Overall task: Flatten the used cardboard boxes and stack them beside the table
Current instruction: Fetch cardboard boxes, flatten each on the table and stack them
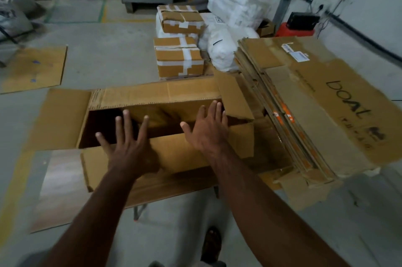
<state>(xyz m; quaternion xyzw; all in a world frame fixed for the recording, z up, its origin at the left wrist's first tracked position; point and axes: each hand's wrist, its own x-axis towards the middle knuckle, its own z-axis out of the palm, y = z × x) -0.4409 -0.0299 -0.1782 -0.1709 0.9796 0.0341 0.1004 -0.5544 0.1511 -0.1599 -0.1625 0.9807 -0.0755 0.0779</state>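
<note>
One open box point(152, 114) lies on the counter point(58, 188), flaps spread, not yet flattened. Left hand point(130, 147) and right hand point(208, 127) hover over its opening, each grip open, fingers straight, holding nothing. At right, a stack of flattened boxes point(315, 103) rests partly on the counter; I judge the task well advanced, its count unclear. Far: three taped parcels point(179, 58). One flat sheet point(32, 69) lies on the floor, far left.

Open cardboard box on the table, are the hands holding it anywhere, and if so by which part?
Nothing is held. Both the left hand and right hand are spread with straight fingers above the open cardboard box, over its near flap; whether they touch it cannot be told.
</note>
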